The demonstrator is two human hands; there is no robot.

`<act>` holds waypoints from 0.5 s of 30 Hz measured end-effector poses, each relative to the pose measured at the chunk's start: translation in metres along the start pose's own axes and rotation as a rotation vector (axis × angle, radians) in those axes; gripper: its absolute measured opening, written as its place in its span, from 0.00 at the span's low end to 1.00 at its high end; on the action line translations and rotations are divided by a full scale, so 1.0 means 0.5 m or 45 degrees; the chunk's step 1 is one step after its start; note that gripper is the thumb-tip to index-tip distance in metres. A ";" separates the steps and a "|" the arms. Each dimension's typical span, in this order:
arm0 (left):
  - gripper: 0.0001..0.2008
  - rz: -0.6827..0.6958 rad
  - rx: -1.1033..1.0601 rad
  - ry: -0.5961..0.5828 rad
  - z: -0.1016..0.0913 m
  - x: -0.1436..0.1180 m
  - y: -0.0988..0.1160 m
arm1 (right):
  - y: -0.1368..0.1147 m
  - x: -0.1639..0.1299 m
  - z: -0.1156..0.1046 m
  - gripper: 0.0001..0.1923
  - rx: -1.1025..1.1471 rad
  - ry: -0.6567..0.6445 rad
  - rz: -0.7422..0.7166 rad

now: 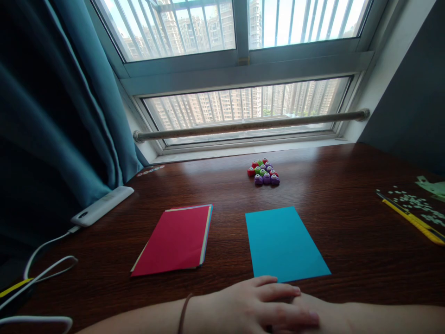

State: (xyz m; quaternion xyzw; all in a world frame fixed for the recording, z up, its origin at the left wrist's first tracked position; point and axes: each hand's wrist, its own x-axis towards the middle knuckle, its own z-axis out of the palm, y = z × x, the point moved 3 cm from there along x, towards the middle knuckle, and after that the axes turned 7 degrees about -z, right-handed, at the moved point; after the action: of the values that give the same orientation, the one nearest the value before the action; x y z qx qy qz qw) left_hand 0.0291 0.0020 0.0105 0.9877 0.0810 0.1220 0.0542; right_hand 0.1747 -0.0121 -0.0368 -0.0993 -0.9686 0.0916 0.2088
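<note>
At the near edge of the table, my left hand lies across my right hand, its fingers stretched out and slightly apart. A brown band circles my left wrist. Most of my right hand is hidden under the left, so its fingers do not show. Just beyond my left fingers lies a blue sheet of paper, flat on the wood. A stack of coloured paper with a red sheet on top rests to its left. Neither hand visibly holds anything.
Small red, green and purple pieces cluster near the window. Yellow-and-black tools lie at the right beside scattered pale bits. A white device with a white cable sits by the blue curtain.
</note>
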 end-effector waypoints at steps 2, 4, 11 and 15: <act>0.19 -0.008 0.005 -0.001 0.000 0.000 0.001 | -0.002 0.001 -0.001 0.30 0.008 -0.006 0.007; 0.20 -0.008 0.006 0.002 0.001 0.000 0.001 | -0.005 0.003 -0.004 0.28 0.019 -0.010 0.006; 0.20 0.048 -0.021 0.008 -0.001 0.000 -0.002 | -0.011 0.007 -0.022 0.20 0.056 -0.023 -0.021; 0.19 0.015 -0.020 0.015 0.001 0.001 0.000 | -0.012 0.008 -0.024 0.16 0.078 -0.030 -0.062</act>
State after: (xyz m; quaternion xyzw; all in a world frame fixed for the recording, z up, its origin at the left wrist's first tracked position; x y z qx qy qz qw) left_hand 0.0297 0.0019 0.0104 0.9870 0.0744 0.1286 0.0609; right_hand 0.1750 -0.0151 -0.0234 -0.0680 -0.9698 0.1173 0.2025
